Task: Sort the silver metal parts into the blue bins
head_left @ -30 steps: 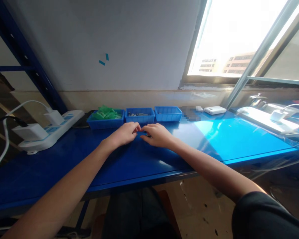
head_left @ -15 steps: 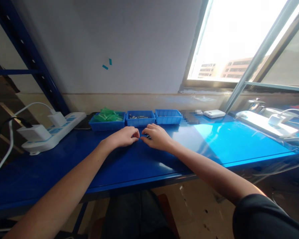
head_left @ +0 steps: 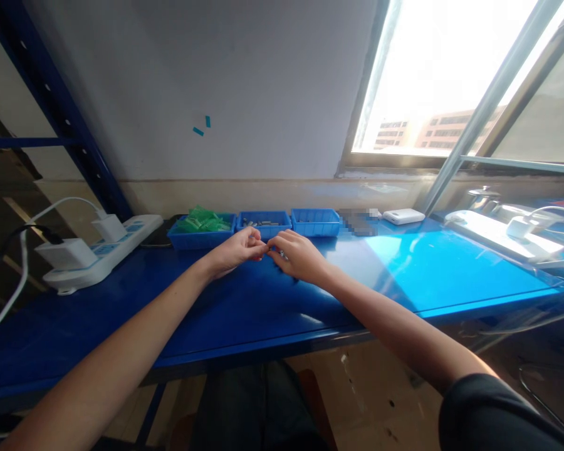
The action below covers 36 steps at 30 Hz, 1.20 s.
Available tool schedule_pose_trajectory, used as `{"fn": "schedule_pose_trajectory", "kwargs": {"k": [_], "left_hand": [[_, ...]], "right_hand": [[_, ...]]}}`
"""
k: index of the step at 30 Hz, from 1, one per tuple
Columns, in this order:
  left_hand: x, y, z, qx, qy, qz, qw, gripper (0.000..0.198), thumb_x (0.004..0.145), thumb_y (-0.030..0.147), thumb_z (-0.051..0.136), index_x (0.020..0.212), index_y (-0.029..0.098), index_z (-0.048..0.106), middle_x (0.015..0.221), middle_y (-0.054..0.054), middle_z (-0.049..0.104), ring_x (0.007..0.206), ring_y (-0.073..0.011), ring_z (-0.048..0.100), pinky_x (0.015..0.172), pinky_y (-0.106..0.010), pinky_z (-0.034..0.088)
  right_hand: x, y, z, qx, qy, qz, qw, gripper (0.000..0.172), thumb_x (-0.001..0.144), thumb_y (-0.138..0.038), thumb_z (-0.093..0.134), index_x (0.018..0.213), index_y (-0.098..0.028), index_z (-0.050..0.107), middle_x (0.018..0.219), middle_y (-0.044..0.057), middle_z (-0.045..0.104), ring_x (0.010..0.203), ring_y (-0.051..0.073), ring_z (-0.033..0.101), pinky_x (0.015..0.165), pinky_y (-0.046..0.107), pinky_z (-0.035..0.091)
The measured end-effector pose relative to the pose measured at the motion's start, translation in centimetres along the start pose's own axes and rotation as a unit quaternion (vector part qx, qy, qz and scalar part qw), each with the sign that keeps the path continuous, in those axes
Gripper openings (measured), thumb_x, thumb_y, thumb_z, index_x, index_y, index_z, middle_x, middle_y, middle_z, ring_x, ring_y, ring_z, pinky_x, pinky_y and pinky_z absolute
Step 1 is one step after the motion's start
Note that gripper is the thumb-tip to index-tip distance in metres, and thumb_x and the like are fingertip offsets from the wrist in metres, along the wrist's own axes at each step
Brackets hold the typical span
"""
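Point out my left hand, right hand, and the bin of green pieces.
Left hand [head_left: 235, 248], head view: back of hand.
Right hand [head_left: 301, 255], head view: back of hand.
Green-filled bin [head_left: 200, 240], head view: front wall.

Shiny metallic pieces [head_left: 284, 255], glossy tabletop [head_left: 244, 319]

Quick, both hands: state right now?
Left bare hand: closed in a pinch; contents can't be told.
Right bare hand: curled closed, holding small, shiny, silvery, metallic-looking pieces.

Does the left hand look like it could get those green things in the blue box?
Probably yes. The green pieces stick up from their open blue box, close to the left hand, and nothing seems to block the way, though it looks busy beside the right hand.
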State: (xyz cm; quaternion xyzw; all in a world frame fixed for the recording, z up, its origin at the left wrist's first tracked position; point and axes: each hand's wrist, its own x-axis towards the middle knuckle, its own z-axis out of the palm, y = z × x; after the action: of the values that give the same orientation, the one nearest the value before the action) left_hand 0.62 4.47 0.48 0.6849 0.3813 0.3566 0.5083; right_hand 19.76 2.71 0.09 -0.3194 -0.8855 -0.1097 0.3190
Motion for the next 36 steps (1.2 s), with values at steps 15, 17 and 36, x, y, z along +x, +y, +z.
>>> {"fn": "schedule_pose_trajectory", "kwargs": {"k": [15, 17, 36], "left_hand": [[1.0, -2.5, 1.3, 0.504, 0.006, 0.126, 0.854, 0.019, 0.085, 0.032, 0.053, 0.091, 0.020, 0.066, 0.096, -0.006, 0.068, 0.092, -0.0230, 0.063, 0.078, -0.031, 0.048], [1.1, -2.5, 0.8, 0.518, 0.007, 0.115, 0.848, 0.016, 0.083, 0.029, 0.054, 0.088, 0.020, 0.066, 0.094, -0.006, 0.068, 0.089, -0.0229, 0.063, 0.074, -0.030, 0.047], [1.1, -2.5, 0.6, 0.515, 0.027, 0.088, 0.853, 0.030, 0.088, 0.021, 0.041, 0.113, 0.019, 0.057, 0.115, -0.008, 0.064, 0.105, -0.0222, 0.060, 0.089, -0.033, 0.047]], "right_hand": [[-0.6, 3.1, 0.4, -0.024, -0.122, 0.144, 0.982, 0.029, 0.090, -0.036, 0.053, 0.108, -0.017, 0.065, 0.095, 0.007, 0.067, 0.089, 0.019, 0.060, 0.076, 0.028, 0.042], [-0.2, 1.2, 0.8, -0.011, -0.139, 0.095, 0.986, 0.028, 0.090, -0.035, 0.053, 0.106, -0.015, 0.065, 0.095, 0.008, 0.066, 0.092, 0.020, 0.059, 0.078, 0.029, 0.042], [-0.3, -0.2, 0.9, -0.029, -0.187, 0.025, 0.982, 0.018, 0.085, -0.014, 0.050, 0.087, -0.013, 0.068, 0.089, 0.010, 0.062, 0.087, 0.020, 0.050, 0.082, 0.030, 0.040]]}}
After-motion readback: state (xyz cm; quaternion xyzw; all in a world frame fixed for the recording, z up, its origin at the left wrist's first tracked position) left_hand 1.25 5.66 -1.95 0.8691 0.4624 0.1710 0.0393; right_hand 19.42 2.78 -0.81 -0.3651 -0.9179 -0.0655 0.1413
